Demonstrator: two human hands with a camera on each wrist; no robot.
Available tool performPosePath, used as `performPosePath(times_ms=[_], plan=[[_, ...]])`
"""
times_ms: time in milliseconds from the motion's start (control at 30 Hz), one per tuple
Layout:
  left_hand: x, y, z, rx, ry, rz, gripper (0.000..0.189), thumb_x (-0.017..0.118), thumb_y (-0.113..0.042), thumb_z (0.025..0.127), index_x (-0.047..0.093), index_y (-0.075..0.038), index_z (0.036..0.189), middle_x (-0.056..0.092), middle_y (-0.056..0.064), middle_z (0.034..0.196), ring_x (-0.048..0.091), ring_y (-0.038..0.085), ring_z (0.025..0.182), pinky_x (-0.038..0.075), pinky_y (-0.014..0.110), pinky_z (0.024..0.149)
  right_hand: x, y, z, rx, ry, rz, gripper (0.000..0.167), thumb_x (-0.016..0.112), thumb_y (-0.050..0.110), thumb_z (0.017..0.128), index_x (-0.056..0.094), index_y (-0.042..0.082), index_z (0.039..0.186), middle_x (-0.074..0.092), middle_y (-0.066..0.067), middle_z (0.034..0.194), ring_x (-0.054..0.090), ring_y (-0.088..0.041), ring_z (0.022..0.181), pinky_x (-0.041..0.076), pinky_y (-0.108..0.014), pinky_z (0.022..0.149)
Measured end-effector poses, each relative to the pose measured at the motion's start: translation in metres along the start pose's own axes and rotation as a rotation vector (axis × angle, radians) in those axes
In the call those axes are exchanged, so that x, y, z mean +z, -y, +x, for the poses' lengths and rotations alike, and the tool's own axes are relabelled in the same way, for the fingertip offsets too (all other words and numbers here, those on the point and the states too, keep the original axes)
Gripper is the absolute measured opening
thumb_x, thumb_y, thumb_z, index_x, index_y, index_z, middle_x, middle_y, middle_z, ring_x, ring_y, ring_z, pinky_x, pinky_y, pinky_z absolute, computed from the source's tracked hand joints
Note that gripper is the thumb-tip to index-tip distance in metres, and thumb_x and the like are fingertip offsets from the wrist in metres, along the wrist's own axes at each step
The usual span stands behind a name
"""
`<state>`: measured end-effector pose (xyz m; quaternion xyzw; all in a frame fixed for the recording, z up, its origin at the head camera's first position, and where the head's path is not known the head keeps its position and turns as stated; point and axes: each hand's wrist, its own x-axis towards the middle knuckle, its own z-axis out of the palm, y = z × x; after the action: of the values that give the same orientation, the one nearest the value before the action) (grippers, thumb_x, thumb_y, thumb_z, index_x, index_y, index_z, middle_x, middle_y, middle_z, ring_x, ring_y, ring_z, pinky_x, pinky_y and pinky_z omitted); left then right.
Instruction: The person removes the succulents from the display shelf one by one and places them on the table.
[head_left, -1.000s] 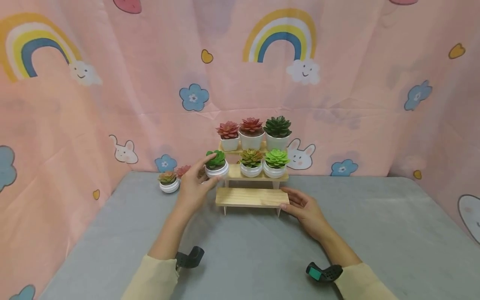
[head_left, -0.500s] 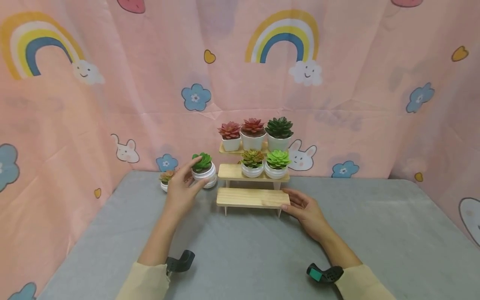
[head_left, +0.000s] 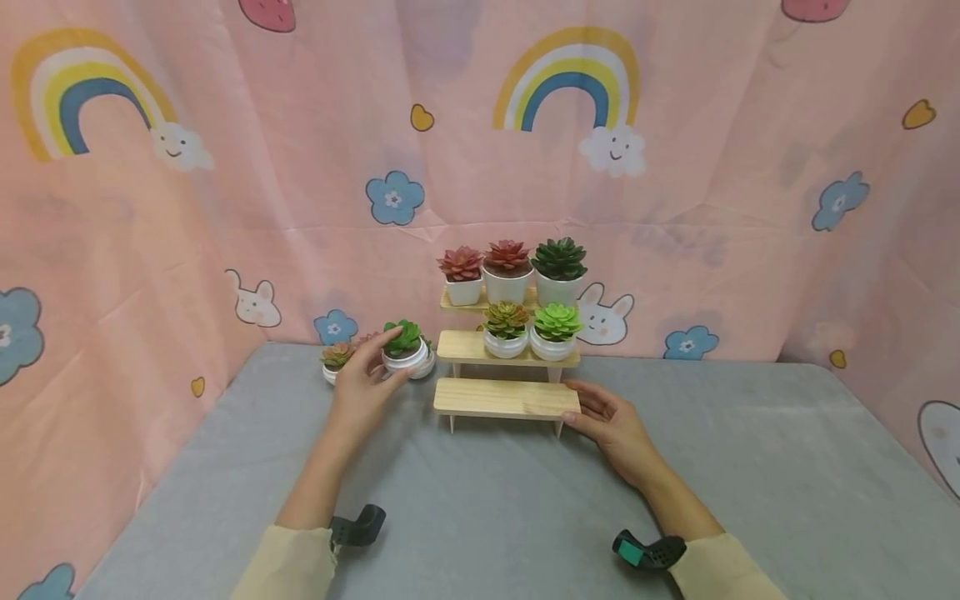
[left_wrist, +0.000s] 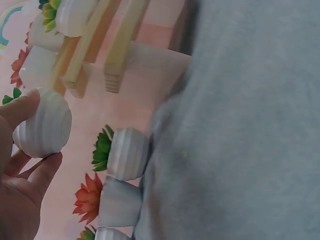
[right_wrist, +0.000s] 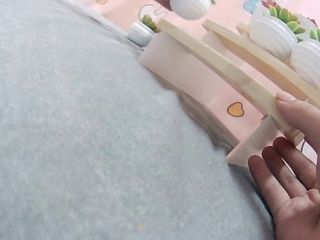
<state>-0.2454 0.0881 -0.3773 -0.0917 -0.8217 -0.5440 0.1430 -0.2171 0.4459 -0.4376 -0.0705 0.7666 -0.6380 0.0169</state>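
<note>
My left hand [head_left: 362, 398] pinches a green potted succulent [head_left: 405, 350] by its ribbed white pot, left of the stand. In the left wrist view this pot [left_wrist: 46, 125] is between thumb and fingers, raised above another green succulent [left_wrist: 127, 152] standing on the table. My right hand [head_left: 617, 429] grips the right end of the lowest shelf of a wooden three-tier stand [head_left: 506, 398]. In the right wrist view its thumb [right_wrist: 295, 110] lies on the board's edge, with the fingers near the leg. The lowest shelf is bare; the middle shelf's left part is bare too.
An orange-green succulent [head_left: 337, 357] and a partly hidden red succulent [left_wrist: 120, 201] stand on the grey table [head_left: 750, 467] at the left. Two succulents [head_left: 506, 329] occupy the middle shelf. The top shelf carries two reddish ones [head_left: 507, 271] and a dark green one [head_left: 558, 271]. A pink curtain hangs behind.
My left hand has moved left with the green succulent, from the middle shelf's left end to over the table pots, where it has dipped slightly. The right hand stays on the stand.
</note>
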Motion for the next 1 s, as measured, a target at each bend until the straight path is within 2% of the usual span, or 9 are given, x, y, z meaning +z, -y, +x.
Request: performPosePath(times_ms=[167,333,600,1000], plan=[[0.008,0.010,-0.001,0.047,0.045,0.076,0.060,0.080,-0.010,0.087,0.058,-0.019,0.143,0.051,0.011,0.152,0.049,0.033,0.142,0.050,0.043,0.110,0.000,0.000,0.000,0.000,-0.002,0.001,0.063,0.072,0.018,0.095,0.046,0.001,0.149,0.051,-0.026,0.150,0.063,0.004,0.113,0.054,-0.013,0.092],[0.015,0.018,-0.005,0.089,0.060,0.115,0.059,0.082,-0.011,0.084,0.061,-0.017,0.140,0.056,0.012,0.148,0.053,0.032,0.138,0.053,0.042,0.106,0.000,0.000,0.001,0.001,-0.009,0.001,0.062,0.072,0.017,0.094,0.046,0.001,0.148,0.051,-0.026,0.149,0.063,0.005,0.111,0.054,-0.013,0.091],[0.017,0.028,-0.009,0.036,0.044,0.071,0.060,0.083,-0.011,0.083,0.062,-0.017,0.139,0.054,0.014,0.149,0.053,0.036,0.138,0.053,0.045,0.106,0.001,-0.002,0.002,-0.016,-0.007,0.018,0.061,0.072,0.014,0.094,0.046,-0.001,0.147,0.052,-0.028,0.147,0.064,0.004,0.111,0.055,-0.014,0.091],[0.018,0.052,-0.013,0.031,0.057,0.075,0.060,0.084,-0.008,0.081,0.064,-0.017,0.137,0.056,0.015,0.148,0.053,0.037,0.138,0.052,0.046,0.106,0.001,-0.001,0.002,-0.004,-0.012,0.016,0.062,0.073,0.015,0.093,0.046,-0.001,0.147,0.052,-0.028,0.147,0.064,0.004,0.111,0.055,-0.014,0.091]])
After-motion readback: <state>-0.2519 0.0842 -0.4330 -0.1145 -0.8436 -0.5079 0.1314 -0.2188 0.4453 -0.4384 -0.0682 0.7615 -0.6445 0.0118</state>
